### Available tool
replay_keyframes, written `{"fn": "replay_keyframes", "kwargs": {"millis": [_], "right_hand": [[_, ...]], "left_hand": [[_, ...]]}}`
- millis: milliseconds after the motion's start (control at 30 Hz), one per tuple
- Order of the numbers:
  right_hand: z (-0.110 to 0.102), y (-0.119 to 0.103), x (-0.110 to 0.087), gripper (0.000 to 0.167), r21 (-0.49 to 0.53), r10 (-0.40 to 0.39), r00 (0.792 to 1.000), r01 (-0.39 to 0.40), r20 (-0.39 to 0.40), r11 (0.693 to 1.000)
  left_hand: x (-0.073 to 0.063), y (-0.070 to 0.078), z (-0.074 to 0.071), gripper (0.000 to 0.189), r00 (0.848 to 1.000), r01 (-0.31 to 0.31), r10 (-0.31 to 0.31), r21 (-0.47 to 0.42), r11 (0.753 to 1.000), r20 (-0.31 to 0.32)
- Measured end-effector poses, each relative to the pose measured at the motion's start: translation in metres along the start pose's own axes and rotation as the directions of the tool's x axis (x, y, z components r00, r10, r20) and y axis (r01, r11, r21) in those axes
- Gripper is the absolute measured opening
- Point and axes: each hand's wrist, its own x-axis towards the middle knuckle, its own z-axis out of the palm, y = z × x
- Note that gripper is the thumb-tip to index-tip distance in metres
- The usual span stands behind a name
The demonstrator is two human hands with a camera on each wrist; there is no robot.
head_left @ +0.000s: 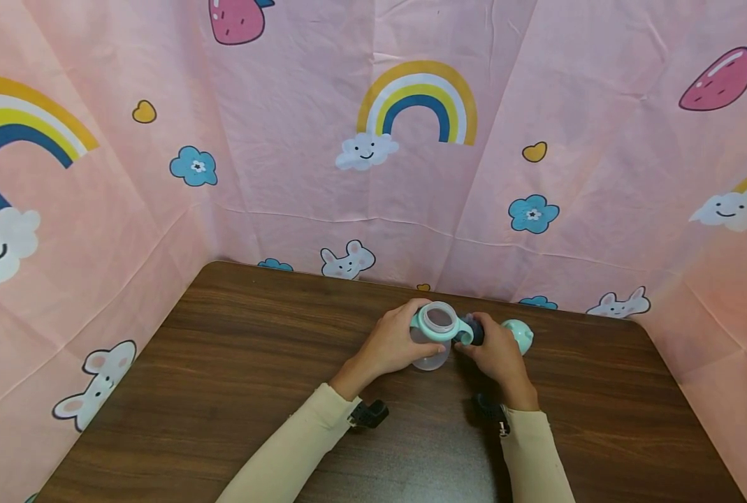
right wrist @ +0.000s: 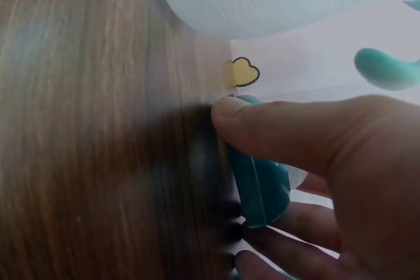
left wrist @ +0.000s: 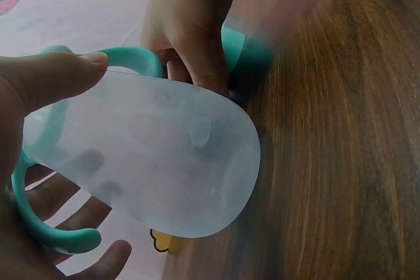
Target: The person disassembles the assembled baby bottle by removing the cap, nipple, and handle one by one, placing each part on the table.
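A translucent training cup point(head_left: 432, 356) with a mint two-handled collar point(left wrist: 131, 60) is in my left hand point(head_left: 398, 335). Its round mouth faces up, uncovered. In the left wrist view the left thumb lies over the collar, with the other fingers behind the cup. Just right of it, my right hand point(head_left: 495, 353) grips a dark teal piece point(right wrist: 261, 191), low at the tabletop. Thumb and fingers stand on either side of this piece, and a pale bit shows behind it. A mint domed cap point(head_left: 519, 335) lies beyond the right hand's knuckles.
The brown wooden table point(head_left: 235, 363) extends to both sides and toward me. A pink printed cloth point(head_left: 285, 175) hangs behind its back edge and along the sides. Each wrist carries a small black camera point(head_left: 370, 413).
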Motion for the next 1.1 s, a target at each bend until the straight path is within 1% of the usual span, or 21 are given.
{"fn": "replay_keyframes", "kwargs": {"millis": [233,500,867,1100], "right_hand": [[0.0012,0.0009,-0.0003,0.064,-0.002,0.008,1.0,-0.008,-0.003,1.0],[0.0025,0.0027,0.0002,0.066,-0.014,-0.002,1.0,0.002,-0.013,1.0],[0.0031,0.004,0.0008,0.064,-0.018,0.004,1.0,-0.004,-0.017,1.0],[0.0024,0.0047,0.0018,0.064,-0.007,-0.001,1.0,0.001,-0.016,1.0]], "left_hand": [[0.0001,0.0005,-0.0001,0.078,1.0,-0.004,0.004,0.005,1.0,0.0],[0.0008,-0.0016,0.0009,0.077,0.999,-0.027,0.027,0.005,1.0,-0.024],[0.0011,-0.0025,0.0014,0.077,1.0,-0.019,0.02,0.006,1.0,-0.025],[0.0011,-0.0024,0.0012,0.077,0.999,-0.025,0.025,0.003,1.0,-0.027]]}}
